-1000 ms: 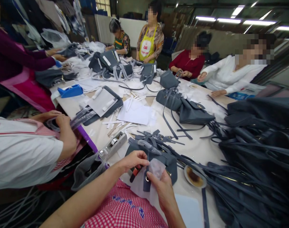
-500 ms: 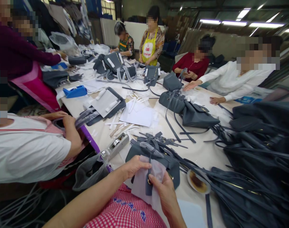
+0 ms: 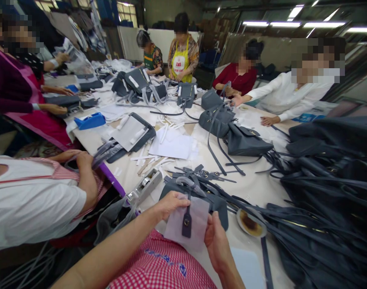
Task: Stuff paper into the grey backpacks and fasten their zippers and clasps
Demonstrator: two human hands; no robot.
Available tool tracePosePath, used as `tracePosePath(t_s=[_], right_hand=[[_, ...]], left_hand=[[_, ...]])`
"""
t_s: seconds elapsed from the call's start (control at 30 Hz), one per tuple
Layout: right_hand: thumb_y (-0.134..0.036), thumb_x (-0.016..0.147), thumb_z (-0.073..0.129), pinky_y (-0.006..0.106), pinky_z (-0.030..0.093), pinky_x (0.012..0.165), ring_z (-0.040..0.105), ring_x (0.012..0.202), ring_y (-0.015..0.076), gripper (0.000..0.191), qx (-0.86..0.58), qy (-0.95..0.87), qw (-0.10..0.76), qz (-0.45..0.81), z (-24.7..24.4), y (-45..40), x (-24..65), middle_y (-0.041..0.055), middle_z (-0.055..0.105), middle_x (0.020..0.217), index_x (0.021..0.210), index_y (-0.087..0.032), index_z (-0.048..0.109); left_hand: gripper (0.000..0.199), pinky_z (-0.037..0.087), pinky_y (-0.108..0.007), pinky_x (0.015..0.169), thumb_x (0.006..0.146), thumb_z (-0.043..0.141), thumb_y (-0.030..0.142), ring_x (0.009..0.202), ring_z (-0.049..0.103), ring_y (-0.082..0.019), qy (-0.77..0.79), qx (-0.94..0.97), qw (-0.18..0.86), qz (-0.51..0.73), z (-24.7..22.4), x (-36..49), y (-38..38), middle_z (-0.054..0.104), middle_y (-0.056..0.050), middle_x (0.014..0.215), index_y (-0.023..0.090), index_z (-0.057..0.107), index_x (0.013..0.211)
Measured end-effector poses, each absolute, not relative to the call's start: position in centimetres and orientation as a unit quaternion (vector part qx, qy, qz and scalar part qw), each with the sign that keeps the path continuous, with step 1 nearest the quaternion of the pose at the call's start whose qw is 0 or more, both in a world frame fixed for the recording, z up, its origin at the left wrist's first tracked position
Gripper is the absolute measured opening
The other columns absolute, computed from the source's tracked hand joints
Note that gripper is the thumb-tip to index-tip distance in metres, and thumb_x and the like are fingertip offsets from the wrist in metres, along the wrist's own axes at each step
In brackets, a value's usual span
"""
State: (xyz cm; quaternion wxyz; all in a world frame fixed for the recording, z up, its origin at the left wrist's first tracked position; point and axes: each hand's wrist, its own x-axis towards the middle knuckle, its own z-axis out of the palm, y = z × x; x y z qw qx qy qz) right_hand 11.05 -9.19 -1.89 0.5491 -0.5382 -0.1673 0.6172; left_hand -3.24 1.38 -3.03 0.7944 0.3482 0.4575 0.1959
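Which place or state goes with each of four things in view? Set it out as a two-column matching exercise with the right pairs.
1. Dark tag
2. Blue tape dispenser
3. Round dish
4. Left hand

A. Near the left edge of the table
B. Pinching at the upper left of the translucent sheet
C. Lying against the sheet
D. Has brown contents

Pairs: 1-C, 2-A, 3-D, 4-B
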Motion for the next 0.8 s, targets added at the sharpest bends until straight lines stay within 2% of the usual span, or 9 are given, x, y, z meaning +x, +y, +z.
tracePosePath(t_s=[0.07, 0.13, 0.23, 0.43, 0.57, 0.73, 0.8], right_hand=[[-0.061, 0.074, 0.064, 0.039, 0.054, 0.072, 0.069, 0.084, 0.0284, 0.05, -0.495, -0.132, 0.55, 0.66, -1.8, -9.2, 11.1, 0.0104, 0.075, 0.092, 0.096, -0.018, 0.074], [-0.048, 0.067, 0.076, 0.036, 0.054, 0.071, 0.069, 0.08, 0.0262, 0.04, -0.497, -0.117, 0.542, 0.667, -2.1, -9.2, 11.0, 0.0075, 0.076, 0.09, 0.096, -0.02, 0.074], [-0.036, 0.059, 0.083, 0.033, 0.053, 0.069, 0.068, 0.076, 0.0234, 0.042, -0.535, -0.145, 0.53, 0.642, -2.8, -9.3, 10.7, 0.0037, 0.076, 0.086, 0.097, -0.021, 0.072], [-0.05, 0.061, 0.08, 0.028, 0.05, 0.058, 0.062, 0.061, 0.0171, 0.044, -0.57, -0.178, 0.499, 0.628, -2.6, -8.7, 9.8, -0.0006, 0.069, 0.068, 0.087, -0.02, 0.062], [-0.057, 0.063, 0.075, 0.022, 0.043, 0.05, 0.055, 0.053, 0.013, 0.045, -0.607, -0.2, 0.481, 0.6, -2.4, -8.3, 9.7, -0.0029, 0.062, 0.06, 0.081, -0.019, 0.059], [-0.053, 0.065, 0.07, 0.023, 0.033, 0.044, 0.045, 0.045, 0.0121, 0.036, -0.645, -0.245, 0.487, 0.536, -3.4, -8.0, 9.8, -0.0052, 0.054, 0.051, 0.072, -0.021, 0.056], [-0.05, 0.066, 0.069, 0.022, 0.029, 0.043, 0.04, 0.043, 0.0108, 0.032, -0.66, -0.25, 0.489, 0.512, -3.8, -8.0, 10.0, -0.007, 0.049, 0.047, 0.068, -0.022, 0.054]], left_hand=[[0.042, 0.041, -0.025, 0.055, 0.044, 0.084, 0.041, 0.051, 0.053, -0.011, 0.455, 0.341, 0.802, 0.186, -3.0, -3.3, 1.5, 0.06, 0.002, 0.058, 0.013, 0.061, 0.065], [0.044, 0.041, -0.025, 0.054, 0.042, 0.085, 0.042, 0.05, 0.052, -0.011, 0.451, 0.336, 0.807, 0.178, -2.9, -3.4, 1.5, 0.059, 0.002, 0.057, 0.013, 0.06, 0.065], [0.044, 0.041, -0.025, 0.054, 0.041, 0.085, 0.041, 0.049, 0.052, -0.011, 0.45, 0.335, 0.809, 0.174, -2.8, -3.2, 1.4, 0.06, 0.001, 0.057, 0.013, 0.06, 0.064], [0.037, 0.038, -0.024, 0.051, 0.047, 0.081, 0.036, 0.049, 0.051, -0.011, 0.469, 0.349, 0.787, 0.199, -2.9, -2.5, 0.9, 0.058, 0.002, 0.057, 0.013, 0.06, 0.065], [0.032, 0.032, -0.022, 0.049, 0.05, 0.078, 0.035, 0.048, 0.044, -0.009, 0.486, 0.358, 0.765, 0.225, -2.8, -2.0, 0.5, 0.052, 0.005, 0.052, 0.014, 0.055, 0.058], [0.03, 0.032, -0.022, 0.051, 0.053, 0.075, 0.036, 0.052, 0.045, -0.01, 0.487, 0.376, 0.752, 0.236, -2.3, -1.4, 0.1, 0.053, 0.003, 0.057, 0.014, 0.057, 0.06], [0.032, 0.034, -0.023, 0.053, 0.058, 0.072, 0.041, 0.056, 0.047, -0.011, 0.481, 0.383, 0.752, 0.238, -2.0, -1.5, -0.1, 0.055, 0.002, 0.06, 0.013, 0.058, 0.065]])
